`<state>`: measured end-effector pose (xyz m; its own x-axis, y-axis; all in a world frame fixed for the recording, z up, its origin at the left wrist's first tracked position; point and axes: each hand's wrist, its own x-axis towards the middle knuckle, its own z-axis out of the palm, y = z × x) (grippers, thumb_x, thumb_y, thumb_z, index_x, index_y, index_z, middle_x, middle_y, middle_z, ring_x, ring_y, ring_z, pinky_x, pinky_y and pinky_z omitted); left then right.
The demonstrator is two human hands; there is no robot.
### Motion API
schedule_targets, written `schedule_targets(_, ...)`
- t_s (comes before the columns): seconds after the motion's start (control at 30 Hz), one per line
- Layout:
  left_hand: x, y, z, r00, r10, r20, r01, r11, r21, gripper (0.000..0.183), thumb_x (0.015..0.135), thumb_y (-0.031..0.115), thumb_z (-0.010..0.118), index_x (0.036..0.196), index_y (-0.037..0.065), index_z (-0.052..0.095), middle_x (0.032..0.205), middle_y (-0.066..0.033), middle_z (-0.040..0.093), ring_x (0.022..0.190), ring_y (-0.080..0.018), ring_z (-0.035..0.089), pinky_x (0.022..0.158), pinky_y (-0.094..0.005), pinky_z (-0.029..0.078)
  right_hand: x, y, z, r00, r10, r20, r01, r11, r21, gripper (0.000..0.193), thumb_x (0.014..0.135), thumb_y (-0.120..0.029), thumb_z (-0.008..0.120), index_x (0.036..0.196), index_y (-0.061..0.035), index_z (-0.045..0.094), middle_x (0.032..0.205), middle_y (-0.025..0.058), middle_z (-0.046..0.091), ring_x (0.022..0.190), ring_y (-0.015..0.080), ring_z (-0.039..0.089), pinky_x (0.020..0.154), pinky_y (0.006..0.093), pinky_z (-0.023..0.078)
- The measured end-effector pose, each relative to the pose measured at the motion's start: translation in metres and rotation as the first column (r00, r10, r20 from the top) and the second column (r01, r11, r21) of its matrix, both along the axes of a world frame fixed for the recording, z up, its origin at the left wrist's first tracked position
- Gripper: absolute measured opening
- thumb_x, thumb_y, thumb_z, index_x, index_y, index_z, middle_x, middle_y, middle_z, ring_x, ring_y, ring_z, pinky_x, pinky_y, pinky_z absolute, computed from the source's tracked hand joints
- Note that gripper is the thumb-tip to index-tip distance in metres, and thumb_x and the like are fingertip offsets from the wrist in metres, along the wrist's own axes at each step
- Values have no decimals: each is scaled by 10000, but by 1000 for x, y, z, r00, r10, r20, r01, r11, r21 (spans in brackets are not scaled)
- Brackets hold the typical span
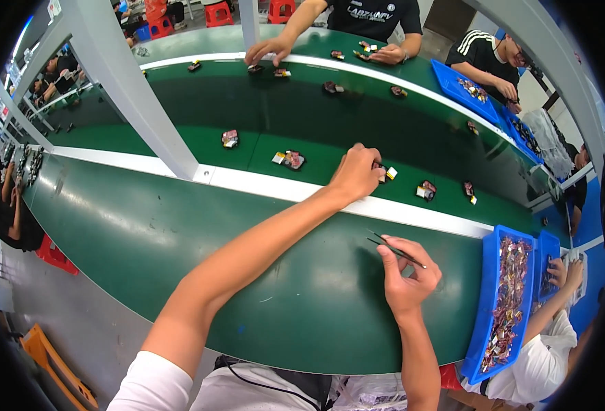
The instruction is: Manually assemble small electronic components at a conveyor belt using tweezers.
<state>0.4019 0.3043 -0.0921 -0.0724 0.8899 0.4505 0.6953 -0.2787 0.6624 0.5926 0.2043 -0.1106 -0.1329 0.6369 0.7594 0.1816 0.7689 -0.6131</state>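
Observation:
My left arm stretches over the white rail onto the dark belt. There my left hand [358, 172] has its fingers curled closed over a small dark part with a white-and-yellow tab [391, 173]; the fingertips are partly hidden. Above the green tabletop my right hand [412, 277] is closed on a pair of dark tweezers [403, 254], whose slim tips point up and left, slightly apart with nothing between them. Close to my left hand on the belt lie similar small parts: one with a tab [291, 159] to its left and another [426, 190] to its right.
A blue bin [489, 308] full of small coloured pieces stands at the table's right end. The white rail [412, 211] borders the belt, and a grey post [134, 89] rises from it. Across the belt a person's hand [269, 51] touches parts. Other people sit around.

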Motion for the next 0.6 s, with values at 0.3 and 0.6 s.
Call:
schedule_targets(0.3,-150,-33,63,824,216,-524,-364,910,-198,255,847,313,785,881,64,748,883,-135,735,892,-316,718,763,-442,562,8,0,10,997,23,76,-31,994,104,205,722,18,850,887,-47,747,864,70,775,421,79,460,412,227,348)
schedule_targets(0.6,-129,-91,48,960,238,-151,-281,836,-472,358,911,297,724,759,-26,754,635,-137,679,608,-234,658,641,-374,513,12,-2,10,995,4,101,-18,991,131,188,720,-8,857,859,-57,741,849,60,771,444,112,520,410,241,360)
